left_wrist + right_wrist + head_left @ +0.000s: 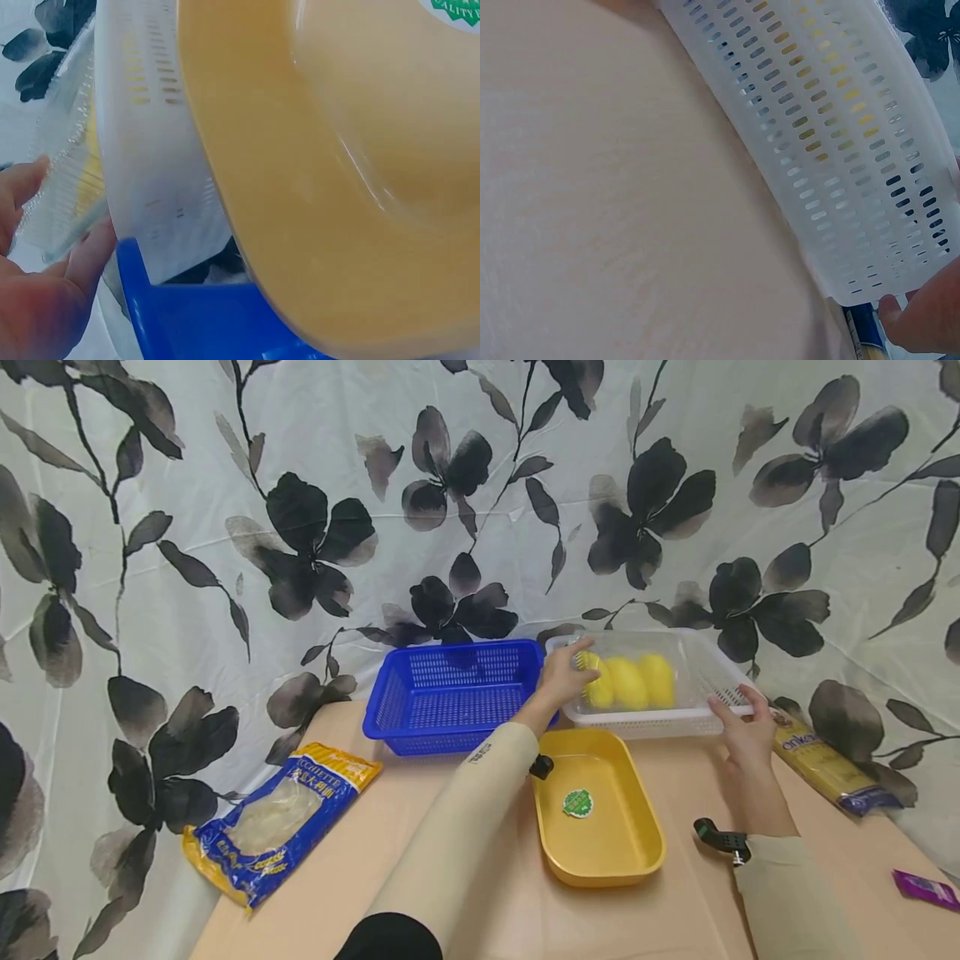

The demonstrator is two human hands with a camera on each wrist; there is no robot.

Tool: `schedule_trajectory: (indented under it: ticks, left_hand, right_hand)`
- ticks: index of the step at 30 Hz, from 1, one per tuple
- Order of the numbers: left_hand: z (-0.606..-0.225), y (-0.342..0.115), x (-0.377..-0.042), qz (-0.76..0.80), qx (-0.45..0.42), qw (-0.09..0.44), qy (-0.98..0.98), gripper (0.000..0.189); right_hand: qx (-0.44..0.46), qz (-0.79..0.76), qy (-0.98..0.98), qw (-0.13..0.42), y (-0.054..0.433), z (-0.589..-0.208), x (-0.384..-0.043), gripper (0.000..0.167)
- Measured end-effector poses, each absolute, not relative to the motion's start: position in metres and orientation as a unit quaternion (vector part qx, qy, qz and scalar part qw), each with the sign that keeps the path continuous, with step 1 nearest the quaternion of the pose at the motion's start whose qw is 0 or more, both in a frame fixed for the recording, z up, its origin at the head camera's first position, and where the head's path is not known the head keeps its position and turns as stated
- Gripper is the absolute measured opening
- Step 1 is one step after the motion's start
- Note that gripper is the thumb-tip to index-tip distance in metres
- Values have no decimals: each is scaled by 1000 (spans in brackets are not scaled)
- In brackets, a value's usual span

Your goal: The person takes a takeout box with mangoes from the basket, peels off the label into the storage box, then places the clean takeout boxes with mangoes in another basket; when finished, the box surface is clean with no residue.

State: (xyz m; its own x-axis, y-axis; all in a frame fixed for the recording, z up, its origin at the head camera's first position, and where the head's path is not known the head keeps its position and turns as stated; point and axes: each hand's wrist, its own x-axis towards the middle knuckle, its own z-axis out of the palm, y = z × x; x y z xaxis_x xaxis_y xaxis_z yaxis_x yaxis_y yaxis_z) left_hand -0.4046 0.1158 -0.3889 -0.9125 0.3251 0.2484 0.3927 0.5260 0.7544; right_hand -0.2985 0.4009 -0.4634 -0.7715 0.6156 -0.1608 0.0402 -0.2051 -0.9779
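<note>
A white plastic basket (652,722) stands at the back right of the table. A clear plastic pack of several yellow oval pieces (628,683) sits in it; I cannot tell what kind they are. My left hand (562,678) holds the pack's left end, its thumb and fingers spread about the clear plastic edge (60,172). At the basket's right end, my right hand (750,731) grips the rim, with the thumb on the outside of the slotted wall (832,180). Some of the right fingers are hidden behind the basket.
Left of the white basket stands a blue basket (450,742). A yellow tray (600,852) with a green sticker lies in front. A blue-and-yellow pasta bag (281,822) lies at left, another yellow packet (832,764) at right, and a small purple packet (926,889) near the right edge.
</note>
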Motion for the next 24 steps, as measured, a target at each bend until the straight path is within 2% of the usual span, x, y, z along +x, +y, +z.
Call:
schedule_trajectory:
  ticks: [8, 15, 18, 24]
  left_hand:
    - [-386, 128, -392, -384, -168, 40, -907, 69]
    - [-385, 130, -385, -372, -201, 9, -906, 99]
    - [-386, 131, -382, -370, -216, -2, -904, 106]
    - [-392, 129, -381, -404, -191, -5, -894, 92]
  right_hand:
    - [-279, 725, -597, 200, 400, -464, -299, 76]
    - [-276, 726, -594, 207, 399, -462, -301, 75]
    - [-275, 733, -589, 202, 398, -462, -300, 77]
    - [-274, 737, -583, 205, 396, -462, -300, 77]
